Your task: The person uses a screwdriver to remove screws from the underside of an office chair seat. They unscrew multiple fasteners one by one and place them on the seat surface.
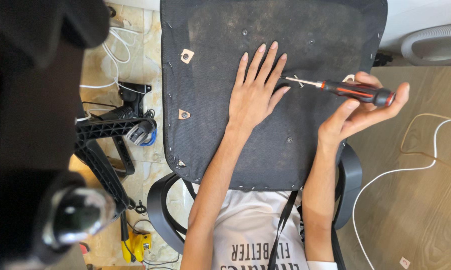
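Observation:
An upturned chair seat covered in dusty black fabric lies across my lap, its underside facing up. My left hand rests flat on it with fingers spread. My right hand grips a screwdriver with a red and black handle. The metal shaft points left, and its tip sits at a small fitting on the fabric beside my left fingers. Several screw holes and small tan patches dot the seat's underside.
A black plastic chair frame part lies on the tiled floor at left, near white cables and a yellow tool. A wooden surface with a white cord is at right. A dark blurred object fills the left foreground.

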